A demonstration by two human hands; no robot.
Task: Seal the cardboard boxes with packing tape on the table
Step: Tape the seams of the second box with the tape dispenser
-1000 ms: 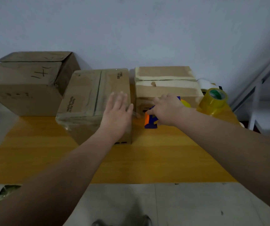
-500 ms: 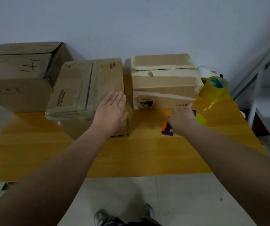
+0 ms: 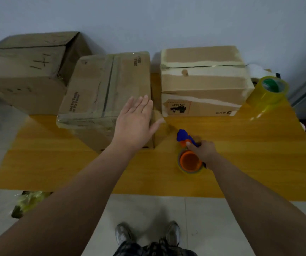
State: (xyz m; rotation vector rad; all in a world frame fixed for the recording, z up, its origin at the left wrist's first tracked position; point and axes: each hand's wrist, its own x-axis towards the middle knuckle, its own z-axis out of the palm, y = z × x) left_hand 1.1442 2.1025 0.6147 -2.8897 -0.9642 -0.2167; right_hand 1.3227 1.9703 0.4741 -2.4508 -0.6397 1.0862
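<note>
Fingers of L hand straight, flat on middle box, arm stretched fwd. R hand grips tape dispenser over worktop, near-right of box.

Yellow wooden table against pale wall, tiled floor.

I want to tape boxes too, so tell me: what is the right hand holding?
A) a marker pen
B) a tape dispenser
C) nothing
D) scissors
B: the right hand grips the blue tape dispenser with its orange roll core, just above the table, while the left hand lies flat on the middle box.
</note>
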